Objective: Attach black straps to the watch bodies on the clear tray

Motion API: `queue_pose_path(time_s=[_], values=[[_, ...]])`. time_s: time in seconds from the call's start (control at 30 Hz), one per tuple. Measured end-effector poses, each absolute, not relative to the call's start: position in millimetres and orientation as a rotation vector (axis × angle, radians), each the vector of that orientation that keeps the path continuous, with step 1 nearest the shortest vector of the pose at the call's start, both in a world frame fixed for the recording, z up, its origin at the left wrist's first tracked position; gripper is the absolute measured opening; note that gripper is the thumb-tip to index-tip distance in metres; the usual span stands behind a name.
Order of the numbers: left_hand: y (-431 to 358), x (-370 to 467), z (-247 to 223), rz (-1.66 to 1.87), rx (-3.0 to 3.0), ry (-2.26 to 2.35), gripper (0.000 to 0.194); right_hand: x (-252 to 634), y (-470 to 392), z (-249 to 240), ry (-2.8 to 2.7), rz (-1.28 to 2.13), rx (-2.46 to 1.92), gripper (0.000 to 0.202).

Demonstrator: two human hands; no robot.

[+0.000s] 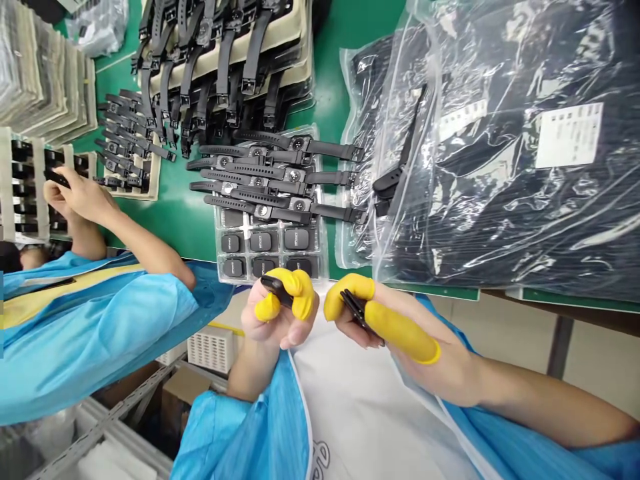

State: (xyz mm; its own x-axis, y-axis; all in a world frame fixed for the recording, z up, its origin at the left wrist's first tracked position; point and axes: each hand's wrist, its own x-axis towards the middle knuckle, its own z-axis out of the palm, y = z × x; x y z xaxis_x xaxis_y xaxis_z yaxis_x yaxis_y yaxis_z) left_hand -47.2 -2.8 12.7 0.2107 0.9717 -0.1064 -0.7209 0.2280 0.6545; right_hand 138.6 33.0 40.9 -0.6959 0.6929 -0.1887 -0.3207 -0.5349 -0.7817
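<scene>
My left hand, with yellow finger cots, is closed in a pinch on a small black watch case. Just to its right, my right hand also wears yellow cots and grips black watch strap pieces, their far ends hidden in the palm. Both hands are held in front of the table edge, apart from each other. Beyond them lies a clear plastic tray with black square watch cases in its pockets. Several assembled black watches lie across the tray's far part.
Large clear bags of black straps cover the right side, with loose straps on them. Stacked trays of watches stand at the back. At left, a co-worker's hand holds a black piece near more trays.
</scene>
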Motion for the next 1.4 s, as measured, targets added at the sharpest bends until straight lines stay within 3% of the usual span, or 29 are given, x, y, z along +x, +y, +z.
queue_pose_path(time_s=[0.3,0.5,0.57,0.7,1.1,1.4], values=[[-1.9,-42.9,21.8,1.199,0.582,0.397,0.026,139.2,28.7,36.6,-0.98,2.219,-0.686,0.039],[-4.1,-47.7,13.8,1.303,1.278,1.234,0.028,133.5,25.4,35.8,-0.871,2.261,-0.691,0.033],[-2.0,-51.1,11.8,1.23,1.572,1.329,0.031,131.0,26.0,33.5,-0.922,2.3,-0.67,0.036],[1.8,-56.6,11.4,1.125,1.857,1.241,0.038,128.9,28.7,27.7,-1.005,2.337,-0.668,0.041],[1.8,-60.7,10.4,1.087,1.946,1.234,0.04,128.7,29.7,20.4,-1.043,2.374,-0.676,0.045],[2.7,-62.0,10.0,1.101,1.965,1.192,0.041,130.1,28.1,18.9,-1.342,2.028,-0.71,0.038]])
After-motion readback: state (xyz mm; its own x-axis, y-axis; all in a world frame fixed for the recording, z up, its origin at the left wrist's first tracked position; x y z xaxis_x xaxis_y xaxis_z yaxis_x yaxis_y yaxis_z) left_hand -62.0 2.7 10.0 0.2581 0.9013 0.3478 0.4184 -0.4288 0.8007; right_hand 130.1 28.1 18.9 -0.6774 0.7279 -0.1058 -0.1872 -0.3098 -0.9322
